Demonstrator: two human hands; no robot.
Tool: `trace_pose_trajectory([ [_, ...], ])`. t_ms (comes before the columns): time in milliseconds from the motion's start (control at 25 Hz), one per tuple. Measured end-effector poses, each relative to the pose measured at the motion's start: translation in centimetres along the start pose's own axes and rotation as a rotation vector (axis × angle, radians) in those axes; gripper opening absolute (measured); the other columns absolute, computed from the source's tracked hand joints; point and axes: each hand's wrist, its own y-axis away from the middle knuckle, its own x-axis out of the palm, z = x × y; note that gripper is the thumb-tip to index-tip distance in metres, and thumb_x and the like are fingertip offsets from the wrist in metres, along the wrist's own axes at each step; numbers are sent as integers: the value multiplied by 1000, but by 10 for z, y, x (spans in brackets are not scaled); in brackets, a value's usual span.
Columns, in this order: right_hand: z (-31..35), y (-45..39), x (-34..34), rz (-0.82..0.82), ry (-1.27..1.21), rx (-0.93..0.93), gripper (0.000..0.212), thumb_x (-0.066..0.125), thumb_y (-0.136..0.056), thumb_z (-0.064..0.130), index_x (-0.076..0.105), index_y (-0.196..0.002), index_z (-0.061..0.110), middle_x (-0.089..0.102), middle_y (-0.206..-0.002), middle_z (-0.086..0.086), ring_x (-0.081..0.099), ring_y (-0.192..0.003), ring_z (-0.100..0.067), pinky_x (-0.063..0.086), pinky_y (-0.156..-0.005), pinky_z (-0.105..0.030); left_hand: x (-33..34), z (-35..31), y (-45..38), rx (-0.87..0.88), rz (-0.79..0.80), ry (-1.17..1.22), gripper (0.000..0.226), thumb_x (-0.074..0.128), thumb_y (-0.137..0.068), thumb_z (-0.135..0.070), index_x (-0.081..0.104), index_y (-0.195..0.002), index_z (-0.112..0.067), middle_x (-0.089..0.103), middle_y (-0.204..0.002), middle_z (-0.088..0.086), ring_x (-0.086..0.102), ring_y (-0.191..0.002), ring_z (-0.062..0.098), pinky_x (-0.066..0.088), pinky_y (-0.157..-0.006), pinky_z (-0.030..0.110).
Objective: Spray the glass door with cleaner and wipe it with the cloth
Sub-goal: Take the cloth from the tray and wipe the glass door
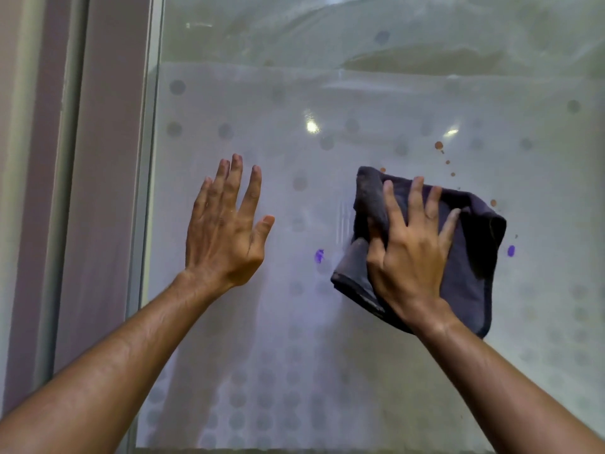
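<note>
The glass door (360,103) fills the view, frosted with a pattern of grey dots. My right hand (409,250) presses a folded dark grey cloth (471,257) flat against the glass at centre right, fingers spread over it. My left hand (226,231) is held up at the glass to the left of the cloth, fingers apart and holding nothing. Brown spots (438,145) dot the glass above and right of the cloth. One purple mark (319,256) lies between my hands, another purple mark (510,251) sits right of the cloth. No spray bottle is in view.
The door's pale metal edge (149,191) runs down the left side, with a mauve wall and frame (98,158) beyond it. Bright light reflections (312,126) show on the glass above my hands.
</note>
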Motion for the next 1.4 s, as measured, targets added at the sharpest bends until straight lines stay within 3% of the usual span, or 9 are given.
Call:
trace_pose_trajectory([
  [240,54,26,15,25,-40,-299,73,53,-81,35,37,-150,19,21,-159,-24,10,-148,-44,8,-116,-64,0,-1,0,2,-8,1,73,29,-93,-48,7,-157,-18,0,-165,11,-3,-152,23,-3,-121,36],
  [360,44,59,18,70,-6,-424,70,49,-82,33,38,-149,15,24,-159,-21,14,-148,-41,25,-111,-60,0,-1,0,-4,-5,8,74,28,-93,-48,7,-157,-19,0,-165,10,-3,-152,23,-4,-121,36],
  [440,21,62,12,56,37,-352,72,48,-79,31,40,-148,14,27,-158,-18,20,-147,-39,31,-108,-58,0,-1,1,-9,-1,16,74,29,-93,-49,7,-157,-19,-1,-165,10,-4,-152,23,-4,-121,36],
  [600,-8,26,-1,23,48,-77,74,39,-78,32,37,-149,14,27,-159,-18,18,-147,-42,14,-114,-69,1,-2,3,-13,-3,6,73,27,-94,-49,5,-157,-19,-2,-165,9,-4,-152,23,-2,-122,37],
  [840,-1,34,5,96,-26,-325,74,29,-92,66,29,-153,25,12,-163,-16,0,-150,-39,5,-116,-66,1,-3,2,-19,8,1,74,30,-93,-48,8,-157,-18,0,-165,11,-1,-152,25,3,-122,42],
  [1000,3,28,7,24,24,-77,81,27,-86,76,22,-154,32,5,-163,-23,-6,-148,-46,1,-115,-68,0,-3,2,-23,7,0,74,29,-93,-48,7,-157,-18,0,-165,11,-2,-152,24,3,-122,42],
  [1080,22,28,11,30,13,-116,81,28,-86,77,23,-154,33,10,-162,-23,-5,-147,-49,1,-114,-69,1,-4,2,-22,-3,4,73,29,-93,-47,7,-157,-18,0,-165,11,-2,-152,24,3,-122,42],
  [1240,27,46,17,47,-14,-349,64,36,-94,61,31,-151,34,18,-162,-20,1,-148,-48,12,-114,-66,2,-6,2,-35,-3,10,73,30,-93,-46,6,-157,-19,0,-165,10,-3,-152,24,-1,-121,39],
  [1400,-13,68,13,78,17,-509,61,42,-93,54,30,-151,38,16,-164,-13,4,-149,-43,34,-101,-54,1,-8,2,-50,10,13,74,30,-93,-47,6,-157,-19,-1,-165,10,-4,-152,24,-5,-121,36],
])
